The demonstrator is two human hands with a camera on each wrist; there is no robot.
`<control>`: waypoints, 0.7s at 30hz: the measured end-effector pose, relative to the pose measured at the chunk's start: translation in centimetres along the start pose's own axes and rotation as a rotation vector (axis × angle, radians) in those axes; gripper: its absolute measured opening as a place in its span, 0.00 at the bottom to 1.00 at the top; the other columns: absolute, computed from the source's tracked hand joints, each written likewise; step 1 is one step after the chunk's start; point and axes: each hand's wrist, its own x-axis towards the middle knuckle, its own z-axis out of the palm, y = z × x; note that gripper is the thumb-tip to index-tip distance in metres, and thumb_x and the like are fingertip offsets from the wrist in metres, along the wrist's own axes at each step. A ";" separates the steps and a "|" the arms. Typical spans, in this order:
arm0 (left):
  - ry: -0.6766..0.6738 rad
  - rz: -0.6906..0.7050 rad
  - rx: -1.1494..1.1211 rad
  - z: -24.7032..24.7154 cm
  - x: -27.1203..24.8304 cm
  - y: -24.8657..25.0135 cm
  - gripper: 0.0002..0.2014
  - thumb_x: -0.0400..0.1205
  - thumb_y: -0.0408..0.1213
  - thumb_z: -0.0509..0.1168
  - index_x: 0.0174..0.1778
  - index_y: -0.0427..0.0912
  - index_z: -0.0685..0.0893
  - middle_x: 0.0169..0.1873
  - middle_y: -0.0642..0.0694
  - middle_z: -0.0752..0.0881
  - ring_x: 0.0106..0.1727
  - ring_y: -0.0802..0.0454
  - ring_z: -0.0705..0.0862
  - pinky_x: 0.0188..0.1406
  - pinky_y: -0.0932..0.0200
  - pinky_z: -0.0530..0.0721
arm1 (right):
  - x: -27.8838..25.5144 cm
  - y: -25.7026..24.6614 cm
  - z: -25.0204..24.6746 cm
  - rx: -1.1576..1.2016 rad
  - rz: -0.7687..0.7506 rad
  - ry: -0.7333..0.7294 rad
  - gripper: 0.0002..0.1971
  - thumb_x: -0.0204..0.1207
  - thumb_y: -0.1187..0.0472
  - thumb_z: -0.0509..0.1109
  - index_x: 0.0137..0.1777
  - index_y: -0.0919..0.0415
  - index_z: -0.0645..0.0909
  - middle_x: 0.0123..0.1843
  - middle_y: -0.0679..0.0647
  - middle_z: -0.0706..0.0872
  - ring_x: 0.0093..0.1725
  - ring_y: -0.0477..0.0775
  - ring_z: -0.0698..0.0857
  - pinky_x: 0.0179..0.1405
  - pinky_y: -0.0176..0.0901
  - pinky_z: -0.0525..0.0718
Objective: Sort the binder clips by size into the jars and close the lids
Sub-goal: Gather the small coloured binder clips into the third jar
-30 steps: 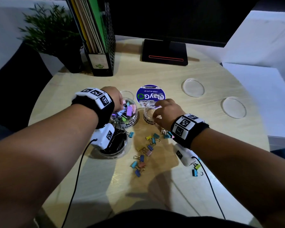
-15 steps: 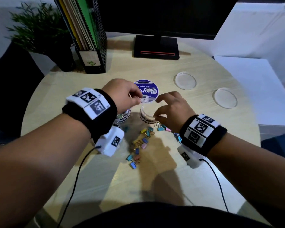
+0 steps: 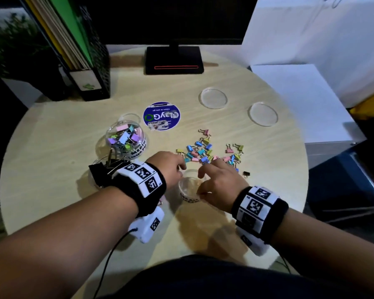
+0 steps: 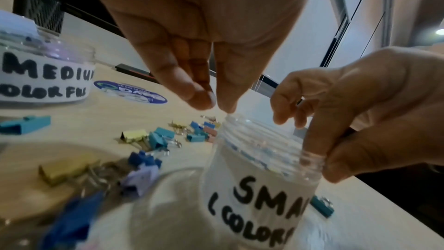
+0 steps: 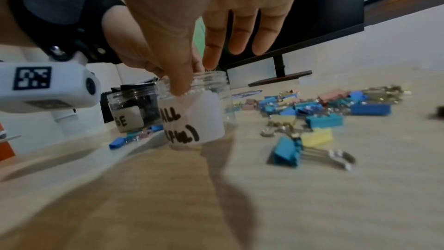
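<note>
The clear small jar point(image 3: 190, 187), labelled SMALL (COLORFUL) point(image 4: 259, 168), stands open between my hands and looks empty. My right hand point(image 3: 216, 180) pinches its near rim, thumb point(image 5: 177, 86) at the rim and the other fingers spread above. My left hand point(image 3: 171, 168) hovers at the far-left rim, its nearly straight fingertips point(image 4: 204, 100) close together with nothing seen between them. A pile of small coloured binder clips point(image 3: 205, 149) lies just beyond the jar. The medium jar point(image 3: 125, 139) holds pastel clips. A jar of large black clips point(image 3: 104, 169) is partly hidden behind my left wrist.
Two clear lids point(image 3: 213, 97) point(image 3: 262, 113) lie at the back right of the round table point(image 3: 268, 169). A blue round disc point(image 3: 161, 115) lies near the medium jar. One black clip point(image 3: 246, 174) sits right of my right hand. A monitor base point(image 3: 174, 60) and file holder point(image 3: 89, 67) stand behind.
My right hand has drawn the small jar toward me, so the clip pile now lies beyond it. My left hand left the medium jar and came to the small jar's rim.
</note>
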 end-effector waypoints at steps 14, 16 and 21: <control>-0.076 -0.096 0.033 3.7 -3.6 -1.7 0.19 0.76 0.40 0.67 0.64 0.51 0.78 0.64 0.49 0.75 0.60 0.51 0.81 0.62 0.53 0.79 | -3.6 5.2 -0.8 0.076 0.576 -0.340 0.11 0.74 0.53 0.69 0.55 0.51 0.85 0.53 0.51 0.86 0.52 0.53 0.83 0.48 0.39 0.77; -0.099 -0.120 0.037 4.1 -4.0 -2.2 0.21 0.74 0.40 0.68 0.64 0.53 0.78 0.63 0.49 0.74 0.60 0.51 0.81 0.62 0.52 0.80 | -3.8 4.9 0.0 0.073 0.558 -0.355 0.10 0.74 0.53 0.68 0.53 0.50 0.85 0.53 0.51 0.87 0.52 0.54 0.84 0.47 0.40 0.78; -0.117 -0.134 0.133 5.1 -4.6 -3.0 0.19 0.76 0.38 0.65 0.63 0.54 0.78 0.61 0.48 0.74 0.61 0.46 0.77 0.61 0.48 0.79 | -3.4 2.7 1.2 0.047 0.446 -0.328 0.10 0.74 0.56 0.66 0.53 0.50 0.84 0.52 0.51 0.86 0.50 0.55 0.83 0.46 0.42 0.80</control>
